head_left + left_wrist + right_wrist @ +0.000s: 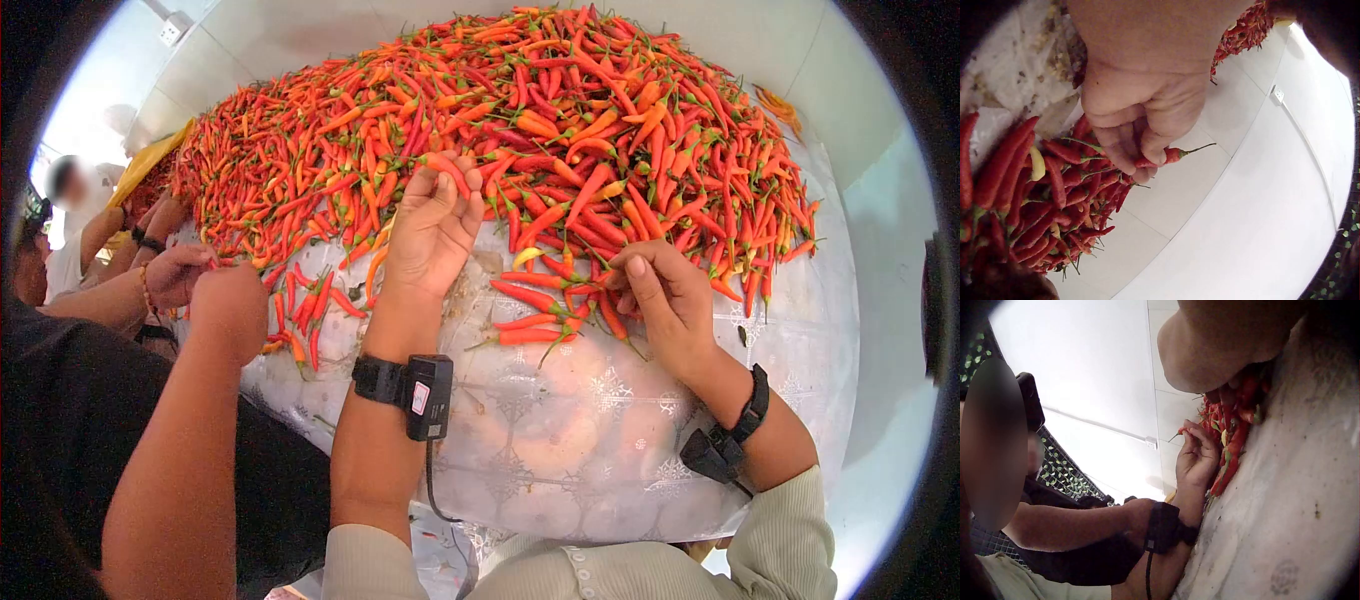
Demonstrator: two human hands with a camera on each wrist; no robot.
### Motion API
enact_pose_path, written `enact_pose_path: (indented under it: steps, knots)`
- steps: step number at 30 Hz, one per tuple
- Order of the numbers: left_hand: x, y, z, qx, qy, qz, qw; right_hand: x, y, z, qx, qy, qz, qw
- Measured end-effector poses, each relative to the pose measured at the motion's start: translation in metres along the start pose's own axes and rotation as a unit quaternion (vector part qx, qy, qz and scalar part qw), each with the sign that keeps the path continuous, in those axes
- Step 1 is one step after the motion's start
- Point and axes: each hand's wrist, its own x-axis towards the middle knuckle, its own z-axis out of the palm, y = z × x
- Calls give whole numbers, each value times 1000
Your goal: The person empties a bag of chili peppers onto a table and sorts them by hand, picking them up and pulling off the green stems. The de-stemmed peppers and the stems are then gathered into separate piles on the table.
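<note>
My left hand [430, 230], palm up, pinches a red chili [447, 172] between thumb and fingers above the front of a large chili heap. In the left wrist view, the green stem of this chili [1174, 155] sticks out past the thumb of the hand [1147, 106]. My right hand [668, 305] is lower and to the right, its fingers curled down at several red chilies [530, 297] lying on the table covering. In the right wrist view the fingertips of that hand [1229, 350] are partly hidden; whether they grip a chili I cannot tell.
The heap of red and orange chilies [480, 110] spreads across the back of the covered table [560, 430]. A small group of chilies [315, 310] lies left of my left forearm. At the left, another person's hands [215, 290] work close by. Pale walls stand behind.
</note>
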Motion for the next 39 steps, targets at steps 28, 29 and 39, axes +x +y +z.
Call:
enact_pose_path:
  steps: [28, 29, 39]
  knots:
    - [1, 1, -10, 30, -18, -30, 999, 0, 4, 0, -45, 35, -26, 998]
    - [1, -1, -8, 79, -15, -44, 996, 0, 4, -1, -58, 40, -44, 997]
    - [-4, -10, 16, 244, 1, -79, 967, 0, 1, -2, -141, 61, -67, 986]
